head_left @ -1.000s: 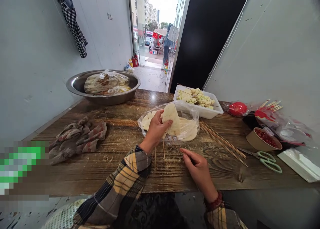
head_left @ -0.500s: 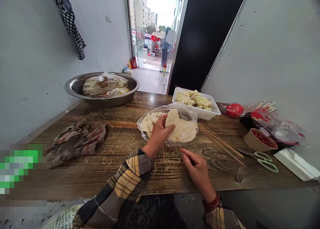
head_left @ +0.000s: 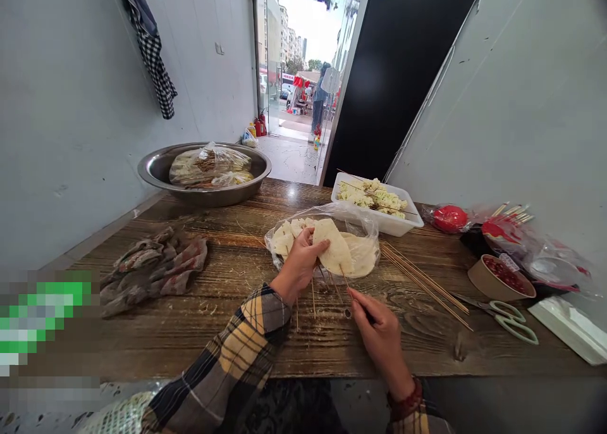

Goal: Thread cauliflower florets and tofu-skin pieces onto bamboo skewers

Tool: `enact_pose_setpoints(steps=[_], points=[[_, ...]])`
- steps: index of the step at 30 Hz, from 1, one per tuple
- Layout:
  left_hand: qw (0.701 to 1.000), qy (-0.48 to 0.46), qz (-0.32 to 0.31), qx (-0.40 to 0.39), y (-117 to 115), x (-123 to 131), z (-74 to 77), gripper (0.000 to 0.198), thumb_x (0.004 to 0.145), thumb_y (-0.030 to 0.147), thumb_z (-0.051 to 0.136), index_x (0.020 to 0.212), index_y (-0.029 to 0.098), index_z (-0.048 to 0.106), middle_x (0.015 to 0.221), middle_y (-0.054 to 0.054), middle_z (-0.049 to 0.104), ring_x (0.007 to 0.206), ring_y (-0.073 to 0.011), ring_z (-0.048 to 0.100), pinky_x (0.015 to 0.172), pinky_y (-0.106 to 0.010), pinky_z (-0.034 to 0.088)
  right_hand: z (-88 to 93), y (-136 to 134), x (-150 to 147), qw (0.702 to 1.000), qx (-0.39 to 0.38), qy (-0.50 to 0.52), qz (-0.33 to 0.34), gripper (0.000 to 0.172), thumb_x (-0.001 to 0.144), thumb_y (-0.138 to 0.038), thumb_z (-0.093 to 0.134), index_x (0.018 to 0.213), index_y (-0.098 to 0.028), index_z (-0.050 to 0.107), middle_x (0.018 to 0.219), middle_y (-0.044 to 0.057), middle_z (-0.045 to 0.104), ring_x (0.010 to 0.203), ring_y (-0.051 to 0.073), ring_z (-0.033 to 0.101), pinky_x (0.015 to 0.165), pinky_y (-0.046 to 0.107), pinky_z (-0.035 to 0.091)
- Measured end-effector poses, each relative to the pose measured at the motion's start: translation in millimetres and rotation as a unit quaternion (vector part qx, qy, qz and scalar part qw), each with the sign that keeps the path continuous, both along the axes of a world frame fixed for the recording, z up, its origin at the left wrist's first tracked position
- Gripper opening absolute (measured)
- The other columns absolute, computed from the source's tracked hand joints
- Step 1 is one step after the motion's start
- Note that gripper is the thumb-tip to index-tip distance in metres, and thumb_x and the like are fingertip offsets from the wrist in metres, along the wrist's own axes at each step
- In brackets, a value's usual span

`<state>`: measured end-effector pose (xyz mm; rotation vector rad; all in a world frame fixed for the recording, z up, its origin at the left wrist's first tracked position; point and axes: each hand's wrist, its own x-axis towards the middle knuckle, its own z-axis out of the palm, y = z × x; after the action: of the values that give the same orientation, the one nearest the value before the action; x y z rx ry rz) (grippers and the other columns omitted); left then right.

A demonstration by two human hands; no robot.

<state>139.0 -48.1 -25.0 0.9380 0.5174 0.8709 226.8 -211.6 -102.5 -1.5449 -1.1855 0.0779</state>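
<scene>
At the near middle of a dark wooden table (head_left: pixel 213 320), two hands in plaid sleeves work close together; the left hand (head_left: pixel 298 266) holds up a pale sheet (head_left: pixel 337 252) of thin, floppy food, thumb on its front face and the other fingers curled behind it, pinching it at its left edge; the sheet hangs tilted just above an open plastic bag (head_left: pixel 367 228), which lies on the table and holds more of the same pale sheets, some cut small. Several thin sticks (head_left: pixel 313 295) jut down from under the left hand towards the table edge. The right hand (head_left: pixel 382 333) sits lower and nearer, thumb and forefinger pressed together on a skewer (head_left: pixel 345 277); its far tip meets the sheet's lower edge.

Right of the bag lies a loose bundle of bamboo sticks (head_left: pixel 422 279); beyond them, green-handled scissors (head_left: pixel 509 314) and a paper cup (head_left: pixel 484 285) of something red. Behind the bag stands a white tray (head_left: pixel 403 222) of skewered food; far left, a metal basin (head_left: pixel 156 174) with bagged goods, and a crumpled rag (head_left: pixel 152 269) nearer.
</scene>
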Motion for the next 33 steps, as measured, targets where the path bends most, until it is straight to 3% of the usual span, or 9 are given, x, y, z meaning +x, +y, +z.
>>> enact_pose_setpoints(steps=[11, 25, 33], points=[[0.999, -0.01, -0.028, -0.011, -5, 2, -2.0, 0.053, 0.054, 0.021, 0.082, 0.099, 0.015, 0.055, 0.084, -0.001, 0.067, 0.069, -0.0129, 0.062, 0.065, -0.025, 0.049, 4.2, -1, 0, 1.0, 0.018, 0.017, 0.014, 0.025, 0.087, -0.026, 0.055, 0.106, -0.023, 0.072, 0.101, 0.006, 0.074, 0.091, 0.019, 0.07, 0.079, 0.03, 0.056], [0.997, 0.011, -0.049, 0.064, -14, 6, -6.6, 0.043, 0.061, 0.022, 0.078, 0.098, 0.016, 0.057, 0.087, -0.003, 0.069, 0.073, -0.0147, 0.063, 0.066, -0.025, 0.05, 2.0, 3, 2, 0.998, 0.009, 0.065, 0.001, 0.025, 0.086, -0.028, 0.056, 0.104, -0.022, 0.073, 0.103, 0.008, 0.073, 0.094, 0.021, 0.069, 0.079, 0.033, 0.057], [0.999, 0.028, -0.035, 0.029, -10, 3, -1.0, 0.042, 0.062, 0.028, 0.078, 0.098, 0.017, 0.059, 0.083, -0.002, 0.068, 0.068, -0.0138, 0.063, 0.062, -0.025, 0.05, 4.6, 2, 3, 0.995, -0.008, 0.096, 0.003, 0.024, 0.085, -0.032, 0.057, 0.098, -0.021, 0.074, 0.099, 0.008, 0.074, 0.089, 0.022, 0.07, 0.076, 0.032, 0.057]])
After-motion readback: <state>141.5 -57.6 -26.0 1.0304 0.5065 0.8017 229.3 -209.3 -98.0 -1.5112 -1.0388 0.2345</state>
